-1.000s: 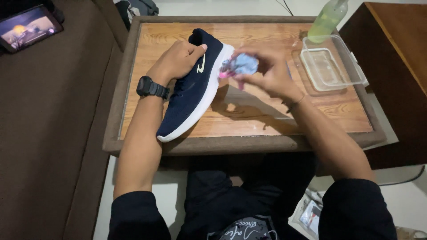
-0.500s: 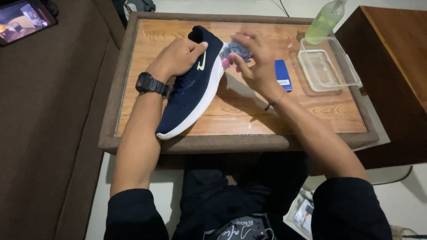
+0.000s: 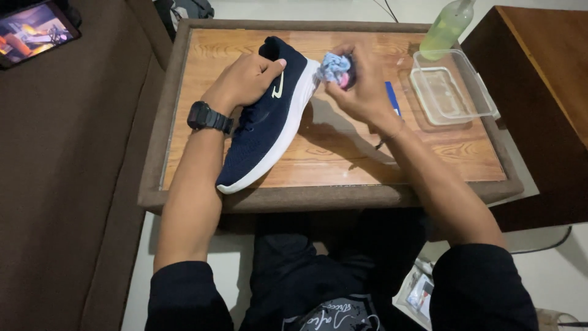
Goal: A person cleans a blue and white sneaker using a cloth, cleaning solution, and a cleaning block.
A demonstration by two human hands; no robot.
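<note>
1. We see a navy shoe (image 3: 267, 122) lying on its side on the wooden table (image 3: 343, 165), toe towards us.
2. Our left hand (image 3: 245, 79) presses down on its upper, fingers curled over the collar.
3. Our right hand (image 3: 361, 89) is closed around a crumpled blue cloth (image 3: 334, 66), touching the white sole at the heel.
4. Farther right sit a clear plastic container (image 3: 450, 92) and a green bottle (image 3: 447, 27).

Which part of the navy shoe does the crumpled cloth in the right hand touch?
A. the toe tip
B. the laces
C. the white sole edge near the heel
C: the right hand presses the light blue cloth on the shoe at its white sole edge, near the heel.
</note>
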